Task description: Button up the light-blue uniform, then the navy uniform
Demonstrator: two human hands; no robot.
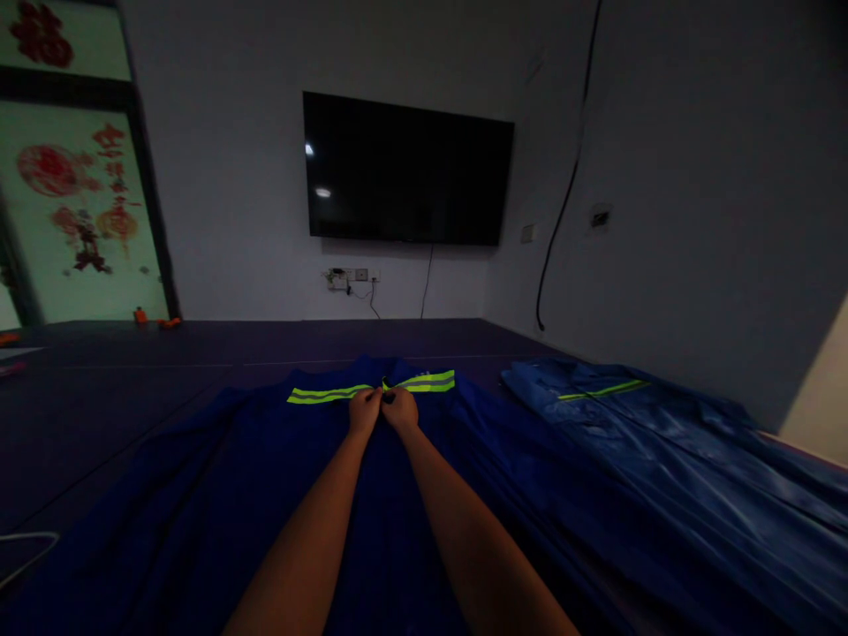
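A dark blue work jacket (278,468) lies spread on the floor in front of me, collar end away from me. A yellow-green reflective strip (434,382) runs across its chest on both sides of the front opening. My left hand (365,412) and my right hand (401,409) meet at that opening, level with the strip. Both have their fingers pinched on the jacket's front edges, close together. A small dark gap shows between the fingertips; whether a zip or a snap is there I cannot make out.
A second blue garment (662,450) with a yellow-green strip lies to the right, by the wall. A television (407,172) hangs on the far wall, and a black cable (562,216) dangles in the corner. Small orange objects (170,323) lie near the door; a white cord (30,536) is at left.
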